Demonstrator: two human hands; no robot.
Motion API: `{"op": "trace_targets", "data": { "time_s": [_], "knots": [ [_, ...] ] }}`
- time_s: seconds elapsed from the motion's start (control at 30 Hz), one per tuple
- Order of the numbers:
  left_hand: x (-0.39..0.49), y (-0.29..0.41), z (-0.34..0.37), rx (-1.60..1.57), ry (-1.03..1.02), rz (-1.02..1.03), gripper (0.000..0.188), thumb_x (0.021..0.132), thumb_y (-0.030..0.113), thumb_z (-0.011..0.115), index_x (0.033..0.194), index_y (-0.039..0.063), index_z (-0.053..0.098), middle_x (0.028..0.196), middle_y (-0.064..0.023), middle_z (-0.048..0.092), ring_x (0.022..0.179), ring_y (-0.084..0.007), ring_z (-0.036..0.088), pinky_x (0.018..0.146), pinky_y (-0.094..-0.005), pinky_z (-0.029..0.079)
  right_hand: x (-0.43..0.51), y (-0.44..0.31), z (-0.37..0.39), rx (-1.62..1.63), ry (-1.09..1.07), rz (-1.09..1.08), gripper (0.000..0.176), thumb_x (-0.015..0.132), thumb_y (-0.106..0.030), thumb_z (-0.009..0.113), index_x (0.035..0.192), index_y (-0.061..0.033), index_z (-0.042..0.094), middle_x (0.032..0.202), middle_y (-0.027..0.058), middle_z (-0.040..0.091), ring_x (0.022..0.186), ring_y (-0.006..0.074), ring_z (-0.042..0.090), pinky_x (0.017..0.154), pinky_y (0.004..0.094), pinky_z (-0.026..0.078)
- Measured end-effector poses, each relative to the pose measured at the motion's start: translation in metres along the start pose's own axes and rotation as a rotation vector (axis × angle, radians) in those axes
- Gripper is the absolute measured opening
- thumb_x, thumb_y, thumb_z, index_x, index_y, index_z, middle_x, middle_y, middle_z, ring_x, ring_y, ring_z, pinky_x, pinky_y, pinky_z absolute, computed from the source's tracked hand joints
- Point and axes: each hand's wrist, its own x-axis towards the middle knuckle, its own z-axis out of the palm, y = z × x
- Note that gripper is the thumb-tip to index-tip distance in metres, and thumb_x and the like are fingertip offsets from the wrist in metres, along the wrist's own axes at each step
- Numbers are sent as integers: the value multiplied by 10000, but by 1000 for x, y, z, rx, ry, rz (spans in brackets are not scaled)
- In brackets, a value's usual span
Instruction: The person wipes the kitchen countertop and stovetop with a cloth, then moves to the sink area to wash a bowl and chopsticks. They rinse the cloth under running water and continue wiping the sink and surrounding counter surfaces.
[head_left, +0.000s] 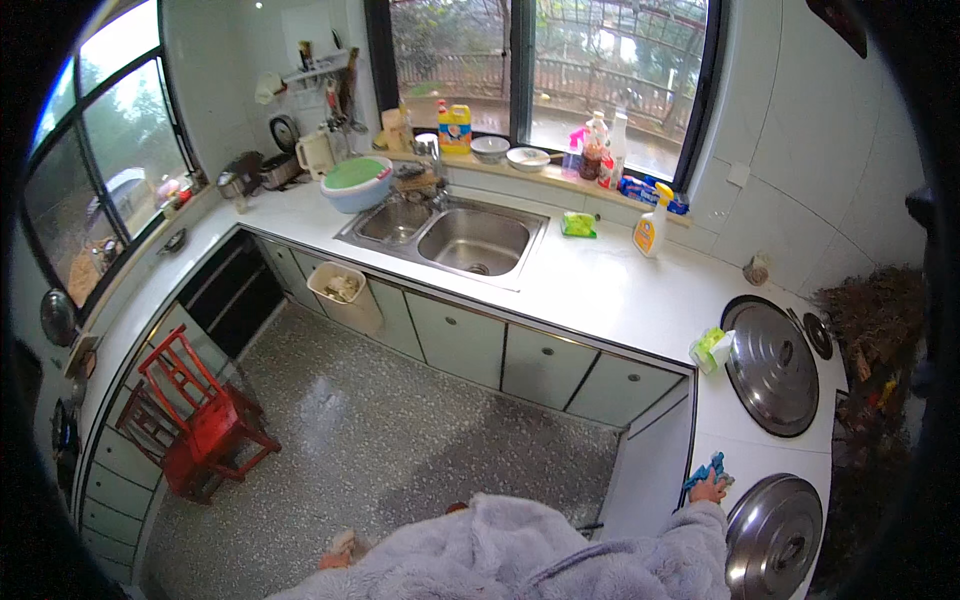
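Note:
My right hand (708, 489) rests on a crumpled blue cloth (706, 471) at the edge of the white stove counter (757, 455). Just beside that hand lies a domed steel wok lid (780, 536). A second steel lid (772, 367) sits farther back, with a green tissue pack (709, 349) against its left rim. At the bottom of the view, what looks like my left hand (336, 559) shows low beside the grey fleece coat. It is small and partly hidden, with a pale blurred shape at it, so its grip cannot be made out.
A double steel sink (480, 240) is set in the back counter. A spray bottle (651, 229) and another green pack (578, 225) stand right of it. Two red wooden chairs (214, 424) and a waste bin (341, 296) are on the floor. Dry brushwood (874, 337) is piled at right.

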Motion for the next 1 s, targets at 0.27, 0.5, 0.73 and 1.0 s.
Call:
{"op": "trace_targets", "data": {
  "time_s": [0.27, 0.5, 0.73, 1.0],
  "knots": [
    [93, 117, -58, -81, 463, 173, 379, 776, 324, 740, 892, -32, 682, 865, -239, 676, 789, -391, 646, 680, -475, 493, 18, -73, 0, 838, 136, -348, 443, 783, -51, 617, 1218, 11, 558, 1075, 140, 643, 996, 239, 608, 898, 337, 476],
    [119, 305, -117, -479, 567, 359, 374, 829, 257, 715, 976, -82, 658, 913, -227, 681, 840, -378, 649, 729, -452, 488, 73, -299, -80, 979, 159, -776, 543, 835, -117, 604, 1356, -52, 465, 1293, 189, 516, 1184, 324, 498, 1017, 387, 386],
    [99, 446, -157, -1041, 380, 394, 482, 904, 310, 672, 1205, -30, 514, 1133, -123, 598, 960, -243, 580, 786, -424, 472, 125, -513, -115, 833, 124, -967, 677, 790, -145, 640, 1407, -105, 366, 1209, 253, 530, 1098, 424, 538, 935, 466, 445],
    [82, 549, -180, -1006, 603, 373, 361, 927, 202, 641, 1190, -39, 590, 1105, -93, 652, 882, -179, 631, 722, -338, 509, 160, -630, -87, 94, -333, -1168, 460, 874, -258, 608, 1317, -171, 520, 1275, 156, 549, 1160, 388, 518, 966, 473, 443]
  ]
}}
